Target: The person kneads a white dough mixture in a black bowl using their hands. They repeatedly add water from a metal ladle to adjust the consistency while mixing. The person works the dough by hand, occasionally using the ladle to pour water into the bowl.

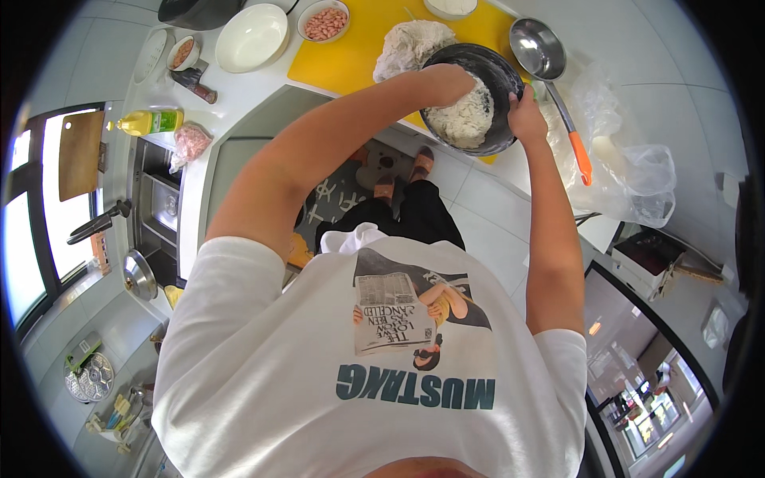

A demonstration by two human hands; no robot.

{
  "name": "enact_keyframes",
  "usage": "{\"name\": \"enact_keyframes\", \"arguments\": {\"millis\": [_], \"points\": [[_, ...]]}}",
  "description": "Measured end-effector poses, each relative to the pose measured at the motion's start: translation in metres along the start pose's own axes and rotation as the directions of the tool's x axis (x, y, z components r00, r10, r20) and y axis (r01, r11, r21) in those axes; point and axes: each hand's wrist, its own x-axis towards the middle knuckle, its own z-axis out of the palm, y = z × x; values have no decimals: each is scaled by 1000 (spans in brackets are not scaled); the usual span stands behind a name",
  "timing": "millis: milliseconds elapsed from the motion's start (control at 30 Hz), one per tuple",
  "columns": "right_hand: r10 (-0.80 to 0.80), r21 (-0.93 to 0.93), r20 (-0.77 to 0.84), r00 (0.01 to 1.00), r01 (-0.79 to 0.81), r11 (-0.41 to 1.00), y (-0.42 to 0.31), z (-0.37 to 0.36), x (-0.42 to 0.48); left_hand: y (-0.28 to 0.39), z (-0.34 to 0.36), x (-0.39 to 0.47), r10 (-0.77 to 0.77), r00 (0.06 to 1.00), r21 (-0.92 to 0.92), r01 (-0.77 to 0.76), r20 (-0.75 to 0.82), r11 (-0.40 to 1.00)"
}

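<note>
My right hand (527,116) grips the rim of a dark mixing bowl (507,69) at its right side. The bowl tilts over the near edge of a yellow mat (343,66). From the left, my left hand (451,83) reaches into the bowl, against a mass of floury dough (466,122); its fingers are hidden. A large, rough lump of dough (409,45) lies on the mat, just behind the bowl. Beyond it, a small bowl of white flour (452,6) stands at the frame's top edge.
Left of the mat are a bowl of pink peanuts (326,25), a white bowl (251,39), a cleaver (194,82) and an oil bottle (149,122). Right of the mixing bowl lie a steel ladle (538,51) with an orange-tipped handle and clear plastic bags (627,161).
</note>
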Motion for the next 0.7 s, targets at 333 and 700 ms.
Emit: {"name": "enact_keyframes", "arguments": {"millis": [333,700], "points": [[-381,-17,-193,904,386,923,-33,-80,-52,13,27,-11,-219,920,-209,156,-323,965],[-237,392,17,971,212,895,78,-146,17,74,75,19,-564,825,-79,560,-37,825]]}}
